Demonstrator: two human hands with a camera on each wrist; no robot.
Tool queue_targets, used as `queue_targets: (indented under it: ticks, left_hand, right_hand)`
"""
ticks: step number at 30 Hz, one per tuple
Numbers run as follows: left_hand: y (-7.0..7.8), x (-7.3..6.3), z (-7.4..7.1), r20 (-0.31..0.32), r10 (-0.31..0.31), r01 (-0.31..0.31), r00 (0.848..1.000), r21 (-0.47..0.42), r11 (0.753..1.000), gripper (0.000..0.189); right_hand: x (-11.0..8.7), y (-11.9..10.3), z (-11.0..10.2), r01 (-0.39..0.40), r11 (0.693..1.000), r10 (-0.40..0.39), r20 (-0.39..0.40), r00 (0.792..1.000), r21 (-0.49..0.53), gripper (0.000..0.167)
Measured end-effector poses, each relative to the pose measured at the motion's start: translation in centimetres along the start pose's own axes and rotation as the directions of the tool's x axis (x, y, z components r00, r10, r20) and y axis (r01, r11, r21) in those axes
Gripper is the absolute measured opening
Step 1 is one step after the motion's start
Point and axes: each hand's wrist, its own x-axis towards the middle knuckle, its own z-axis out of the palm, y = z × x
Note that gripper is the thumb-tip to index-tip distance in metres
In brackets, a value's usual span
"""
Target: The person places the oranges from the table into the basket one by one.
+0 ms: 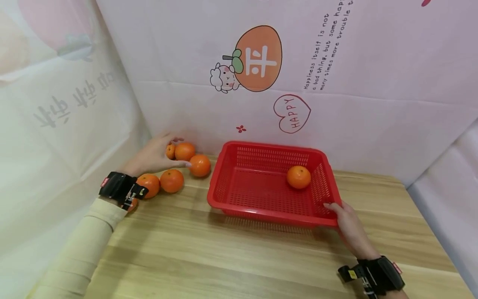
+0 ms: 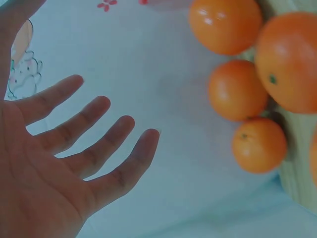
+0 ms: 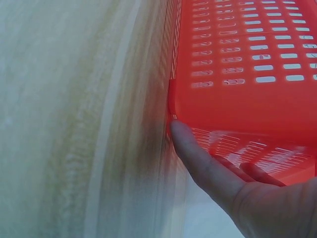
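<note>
My left hand [image 1: 157, 156] is spread open over a group of oranges at the left back, with nothing in its grasp. Its thumb is close to one orange [image 1: 200, 166]; whether they touch I cannot tell. Another orange [image 1: 184, 151] shows past the fingers, and an orange [image 1: 172, 181] lies nearer the front. In the left wrist view the fingers [image 2: 121, 178] are apart from the fruit. A red plastic basket [image 1: 269, 216] stands at centre with a single orange [image 1: 298, 177] inside. My right hand [image 1: 352, 230] grips the basket's front right corner, thumb over the rim.
Beside the left wrist lie an orange [image 1: 148, 185] and another, partly hidden orange [image 1: 132, 205]. A white printed sheet [image 1: 179, 104] rises behind the wooden table [image 1: 224, 261] and along its left side.
</note>
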Motion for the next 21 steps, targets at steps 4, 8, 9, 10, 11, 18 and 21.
queue_targets:
  ticks: [4, 8, 9, 10, 11, 18, 21]
  left_hand:
    - [-0.8, -1.1, -0.2, -0.007, 0.001, -0.001, 1.0, -0.038, 0.999, 0.06]
    - [-1.6, -1.8, -0.4, -0.028, 0.036, -0.036, 0.999, 0.01, 0.999, 0.06]
    - [-1.9, -2.0, -0.5, -0.035, 0.043, -0.042, 0.998, 0.025, 0.999, 0.06]
    - [-2.2, -2.1, -0.5, -0.039, 0.049, -0.048, 0.998, 0.032, 0.998, 0.062]
    - [-2.4, -2.3, -0.6, -0.039, 0.035, -0.033, 0.999, 0.041, 0.999, 0.063]
    - [-3.8, -4.3, -1.0, 0.035, -0.138, 0.132, 0.99, 0.148, 0.98, 0.091]
    - [-4.7, -5.0, -1.1, 0.04, -0.163, 0.151, 0.986, 0.213, 0.965, 0.1]
  right_hand:
    - [0.0, 0.0, 0.0, -0.001, 1.0, 0.001, -0.002, 1.0, 0.017, 0.061]
    - [0.0, 0.0, 0.0, -0.001, 1.0, 0.001, -0.004, 1.0, 0.018, 0.061]
    - [0.0, 0.0, 0.0, 0.0, 1.0, 0.001, -0.004, 1.0, 0.016, 0.061]
    - [0.0, -0.1, 0.0, 0.0, 1.0, 0.0, -0.004, 1.0, 0.016, 0.061]
    - [-0.1, -0.1, 0.0, -0.001, 1.0, 0.001, -0.004, 1.0, 0.014, 0.061]
    - [-0.2, -0.3, 0.1, 0.003, 1.0, -0.003, -0.007, 1.0, 0.007, 0.06]
    - [-0.2, -0.4, 0.2, 0.0, 1.0, 0.0, -0.011, 1.0, 0.002, 0.059]
